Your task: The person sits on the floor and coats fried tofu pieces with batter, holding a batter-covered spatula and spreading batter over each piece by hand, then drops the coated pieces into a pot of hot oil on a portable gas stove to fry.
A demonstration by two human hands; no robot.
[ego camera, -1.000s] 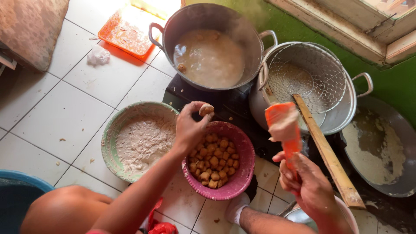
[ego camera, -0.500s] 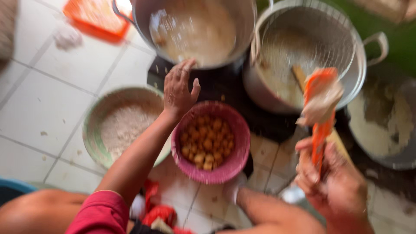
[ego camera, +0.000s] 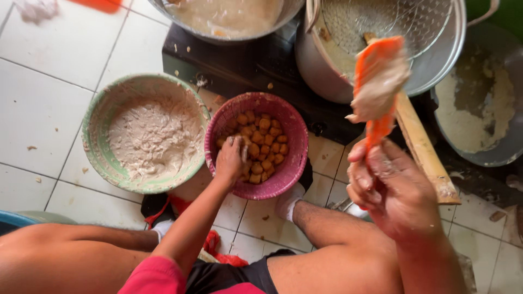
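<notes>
Head view: the left hand point(ego camera: 231, 158) reaches into the pink basket point(ego camera: 297, 158), its grip closing on fried tofu pieces point(ego camera: 265, 147). The right hand point(ego camera: 389, 188) is clamped on an orange spatula point(ego camera: 376, 81), held upright so its batter stays on. A green batter bowl point(ego camera: 95, 147) sits beside the basket on the tiled floor point(ego camera: 43, 98).

The top edge cuts off the pot point(ego camera: 229, 19) and strainer point(ego camera: 392, 32); the left hand point(ego camera: 231, 158) hides some pieces point(ego camera: 264, 144).
</notes>
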